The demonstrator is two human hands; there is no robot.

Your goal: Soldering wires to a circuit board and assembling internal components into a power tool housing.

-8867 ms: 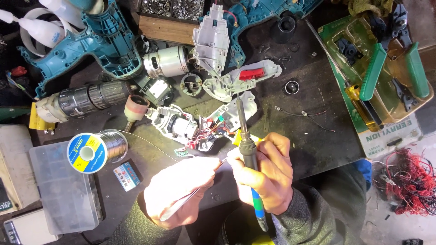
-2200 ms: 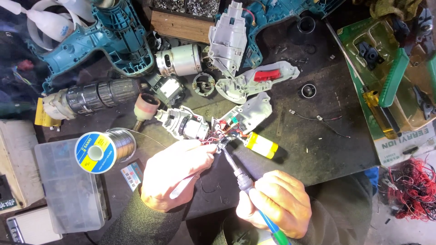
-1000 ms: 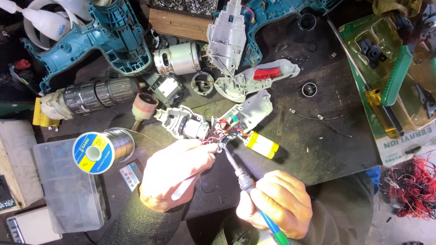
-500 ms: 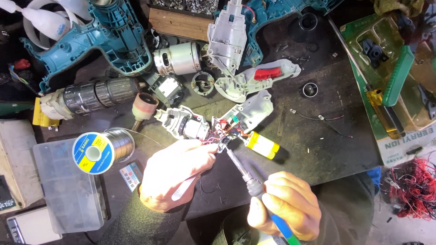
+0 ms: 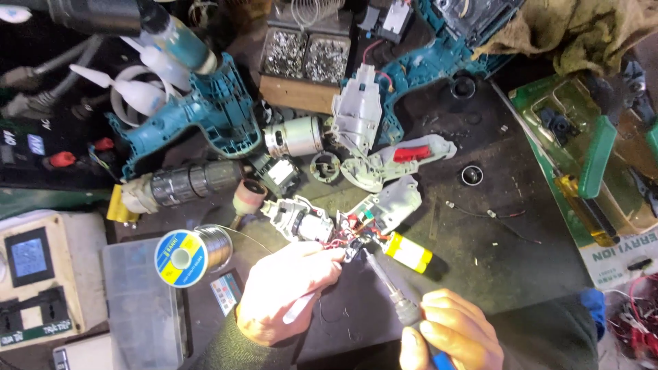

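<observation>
soldering iron (image 5: pixel 387 284) tip just beside left fingers (image 5: pixel 327 258)

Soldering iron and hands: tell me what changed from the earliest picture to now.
The right hand swung the soldering iron from upright to slanting, its tip now at the wired switch assembly. The left hand moved up to those wires. The solder spool and teal drill housing stayed put.

soldering iron (image 5: pixel 384 284) tilted, tip on red-wired switch assembly (image 5: pixel 356 236)
</observation>
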